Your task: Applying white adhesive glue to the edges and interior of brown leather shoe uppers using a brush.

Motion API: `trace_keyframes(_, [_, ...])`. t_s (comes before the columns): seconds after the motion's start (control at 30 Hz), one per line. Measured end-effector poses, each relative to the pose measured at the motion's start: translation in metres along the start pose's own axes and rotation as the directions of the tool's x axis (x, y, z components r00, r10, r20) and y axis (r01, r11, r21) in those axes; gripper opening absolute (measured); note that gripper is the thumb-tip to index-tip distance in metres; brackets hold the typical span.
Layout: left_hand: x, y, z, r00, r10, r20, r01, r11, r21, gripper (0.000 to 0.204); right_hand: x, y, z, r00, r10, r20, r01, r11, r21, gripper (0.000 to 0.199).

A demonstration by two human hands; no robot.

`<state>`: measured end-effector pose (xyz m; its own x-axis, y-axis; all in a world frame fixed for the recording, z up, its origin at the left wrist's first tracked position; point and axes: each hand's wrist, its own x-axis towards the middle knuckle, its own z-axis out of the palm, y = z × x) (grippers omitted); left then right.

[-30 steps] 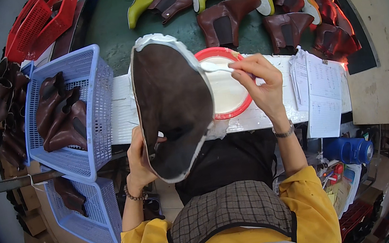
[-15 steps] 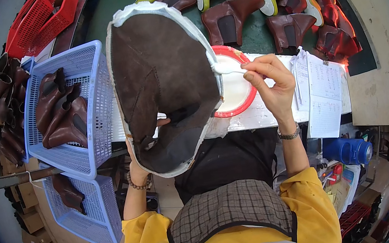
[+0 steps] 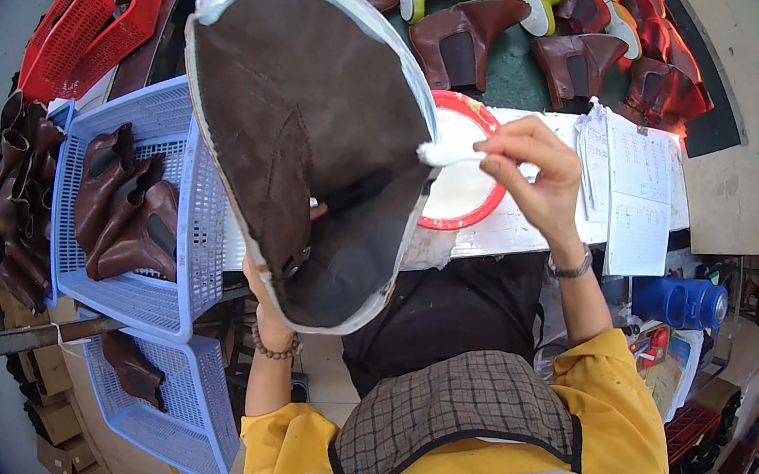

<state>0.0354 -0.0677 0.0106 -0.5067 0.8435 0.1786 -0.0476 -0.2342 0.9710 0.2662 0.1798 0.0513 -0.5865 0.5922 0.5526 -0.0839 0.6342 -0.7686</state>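
Observation:
My left hand [image 3: 265, 298] props up a large boot upper [image 3: 314, 60] close to the view, its dark brown inside facing me. A white wet-looking coat runs along the upper's rim. Most of my left fingers are hidden behind the upper; one fingertip shows through its opening. Between the thumb and fingers of my right hand [image 3: 538, 169] is a small brush [image 3: 448, 154], its head thick with white paste. The brush head is at the right edge of the upper, above a red-rimmed tub [image 3: 502, 191] of white liquid; I cannot tell whether it touches the edge.
Brown boot uppers [image 3: 469, 35], some on lime-green lasts, lie on the green bench, lit red at the far right. Written sheets [image 3: 638, 184] hang at the table's right. Blue baskets [image 3: 197, 264] with uppers stand left, a red basket [image 3: 66, 43] behind. A blue jug [image 3: 678, 298] sits lower right.
The boot upper has risen slightly and tilted, looming larger. The brush has moved a little lower along its right edge, with my right hand shifting slightly down.

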Motion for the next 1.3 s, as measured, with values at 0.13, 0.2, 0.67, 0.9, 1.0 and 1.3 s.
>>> trace_keyframes(0.13, [0.022, 0.002, 0.006, 0.797, 0.59, 0.132, -0.527, 0.572, 0.628, 0.054, -0.018, -0.01, 0.014, 0.997, 0.079, 0.017, -0.08, 0.991, 0.105, 0.02])
trace_keyframes(0.2, [0.035, 0.0, 0.0, 0.623, 0.704, 0.341, -0.632, 0.196, 0.749, 0.052, -0.02, -0.013, 0.016, 0.999, 0.035, 0.042, -0.038, 0.996, 0.077, 0.02])
trace_keyframes(0.67, [0.063, -0.021, 0.017, 0.646, 0.758, 0.094, -0.526, 0.352, 0.774, 0.065, -0.027, -0.05, 0.025, 0.968, 0.128, 0.215, -0.162, 0.975, 0.149, 0.014])
trace_keyframes(0.9, [0.005, 0.012, -0.033, 0.968, 0.164, -0.188, -0.038, 0.841, 0.54, 0.061, -0.022, 0.024, -0.019, 0.983, 0.165, 0.079, -0.074, 0.754, -0.652, 0.01])
trace_keyframes(1.0, [-0.025, -0.007, -0.107, 0.988, -0.107, -0.11, 0.122, 0.982, 0.141, 0.073, -0.026, 0.044, -0.022, 0.957, 0.154, 0.246, 0.098, 0.627, -0.773, 0.011])
trace_keyframes(1.3, [-0.038, 0.004, -0.071, 0.961, -0.264, 0.083, 0.271, 0.837, -0.476, 0.105, 0.016, 0.002, -0.013, 0.99, 0.008, 0.142, -0.011, 1.0, 0.025, 0.018])
